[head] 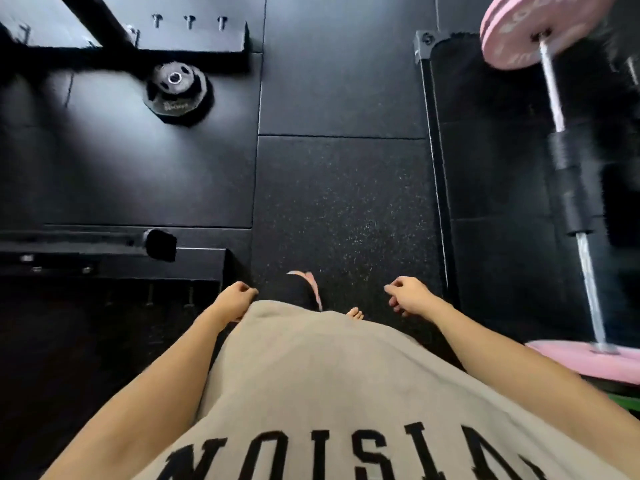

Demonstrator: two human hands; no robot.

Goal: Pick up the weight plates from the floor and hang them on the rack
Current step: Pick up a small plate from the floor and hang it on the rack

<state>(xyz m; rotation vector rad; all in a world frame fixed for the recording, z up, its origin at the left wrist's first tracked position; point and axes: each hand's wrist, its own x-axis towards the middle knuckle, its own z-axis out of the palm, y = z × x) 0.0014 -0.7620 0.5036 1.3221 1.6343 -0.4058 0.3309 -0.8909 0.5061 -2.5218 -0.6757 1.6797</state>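
A black weight plate (177, 94) with a silver hub hangs on a peg of the black rack (104, 46) at the upper left. My left hand (235, 299) hangs at my side with its fingers curled and nothing in it. My right hand (410, 295) hangs on the other side, fingers loosely curled, also holding nothing. Both hands are far from the plate. No plate lies on the visible floor.
A barbell (568, 174) with pink plates (519, 32) stands at the right over a raised black platform (485, 150). A black rack base with a peg (159, 244) sits at the left. Speckled rubber floor (346, 202) lies ahead of my feet.
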